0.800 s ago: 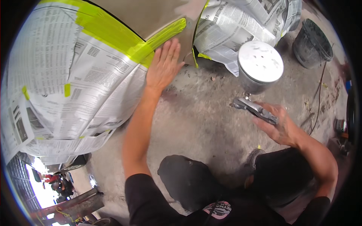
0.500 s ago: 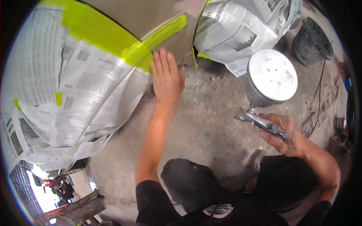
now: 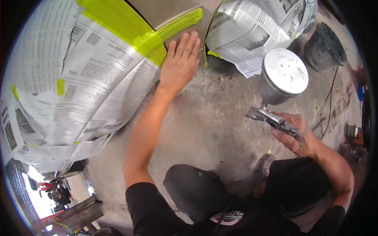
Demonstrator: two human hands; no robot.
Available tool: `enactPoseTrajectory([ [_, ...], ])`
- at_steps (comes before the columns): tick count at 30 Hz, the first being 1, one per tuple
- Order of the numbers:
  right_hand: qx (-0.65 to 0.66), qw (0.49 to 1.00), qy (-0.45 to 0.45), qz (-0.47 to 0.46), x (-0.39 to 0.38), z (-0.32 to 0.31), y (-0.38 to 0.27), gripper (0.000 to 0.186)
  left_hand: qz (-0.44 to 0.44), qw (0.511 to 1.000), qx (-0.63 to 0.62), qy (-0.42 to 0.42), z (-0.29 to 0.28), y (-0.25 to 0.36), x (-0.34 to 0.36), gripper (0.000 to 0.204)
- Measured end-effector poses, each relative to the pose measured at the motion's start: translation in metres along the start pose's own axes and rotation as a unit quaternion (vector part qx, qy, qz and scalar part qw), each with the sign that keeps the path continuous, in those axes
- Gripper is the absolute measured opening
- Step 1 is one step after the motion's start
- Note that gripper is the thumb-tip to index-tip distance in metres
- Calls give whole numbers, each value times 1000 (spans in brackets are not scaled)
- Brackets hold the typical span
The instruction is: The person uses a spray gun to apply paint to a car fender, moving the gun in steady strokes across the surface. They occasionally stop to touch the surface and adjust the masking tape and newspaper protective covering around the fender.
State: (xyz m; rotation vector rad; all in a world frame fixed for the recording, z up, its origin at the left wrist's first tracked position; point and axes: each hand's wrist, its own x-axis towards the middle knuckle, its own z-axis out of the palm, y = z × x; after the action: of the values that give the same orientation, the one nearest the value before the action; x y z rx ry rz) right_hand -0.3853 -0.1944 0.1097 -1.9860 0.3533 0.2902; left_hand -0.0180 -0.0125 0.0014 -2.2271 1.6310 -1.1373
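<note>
My left hand (image 3: 179,65) lies flat with fingers extended on or just over the bare beige panel (image 3: 170,13), beside yellow-green masking tape (image 3: 118,25). Newspaper sheeting (image 3: 98,86) covers the surface to its left. My right hand (image 3: 295,139) grips a metal spray gun (image 3: 267,118), held out to my right with its silver cup (image 3: 284,72) on top; where its nozzle points relative to the panel is hard to tell.
Another newspaper-covered section (image 3: 244,35) is at the top. A dark bucket (image 3: 323,47) and a thin hose (image 3: 330,110) lie to the right on the stained concrete floor (image 3: 208,118). A small can (image 3: 351,131) sits at the right edge; a metal beam (image 3: 75,214) is lower left.
My left hand dipped, then moved back up and slightly right along the panel. The spray gun shifted right and down from the earliest frame, then rose slightly.
</note>
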Motion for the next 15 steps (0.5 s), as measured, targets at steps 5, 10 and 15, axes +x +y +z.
enactPoseTrajectory([
  [5, -72, 994, 53, -61, -4, 3, 7, 49, 149, 966, 183, -102, 55, -7, -48, 69],
  [10, -54, 992, 92, -63, -7, 2, -7, 49, 157, 959, 67, -226, 69, 11, -97, 66],
  [15, -60, 984, 133, -104, 2, -6, -19, 46, 166, 980, 14, -106, -3, 21, 16, 62],
])
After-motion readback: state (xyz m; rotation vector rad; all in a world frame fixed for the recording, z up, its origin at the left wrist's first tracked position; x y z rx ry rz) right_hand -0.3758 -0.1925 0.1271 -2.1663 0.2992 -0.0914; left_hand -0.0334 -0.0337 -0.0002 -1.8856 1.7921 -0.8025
